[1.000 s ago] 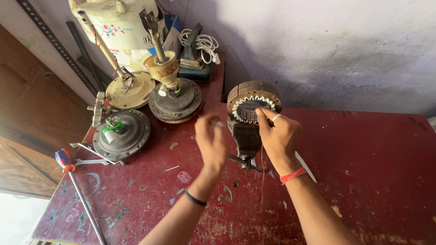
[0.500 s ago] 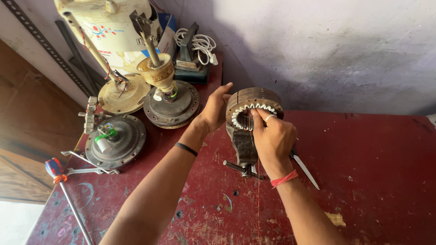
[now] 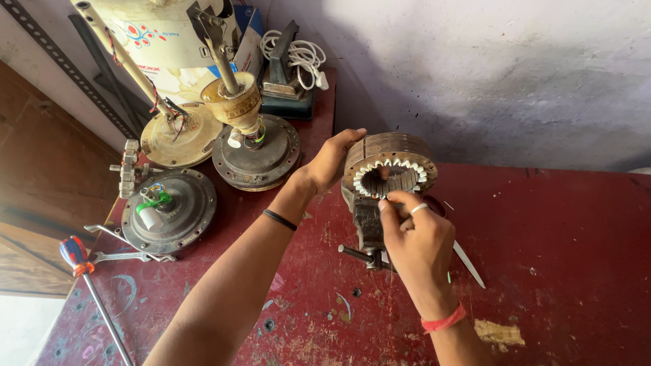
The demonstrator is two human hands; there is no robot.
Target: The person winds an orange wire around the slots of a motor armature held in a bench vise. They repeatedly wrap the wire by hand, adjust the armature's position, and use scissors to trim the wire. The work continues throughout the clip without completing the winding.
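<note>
A round motor stator core [image 3: 392, 160] with white slot liners sits clamped in a small bench vise [image 3: 366, 227] on the red table [image 3: 556, 271]. My left hand [image 3: 330, 160] cups the stator's left outer side. My right hand [image 3: 415, 234] hovers just in front of the ring, its fingers pinched together at the near inner edge; whether something thin is between them I cannot make out. A ring is on one finger, a red band on that wrist and a black band on the left wrist.
Three ceiling-fan motor housings [image 3: 254, 146] [image 3: 168, 207] [image 3: 175, 139] stand at the left. A screwdriver with a red and blue handle [image 3: 81, 271] lies at the table's left edge. A coiled white cable [image 3: 298, 54] sits at the back. A thin blade [image 3: 468, 261] lies right of the vise.
My left hand rose from in front of the vise to the stator's left side and stays there. My right hand slid down to the ring's near edge.
</note>
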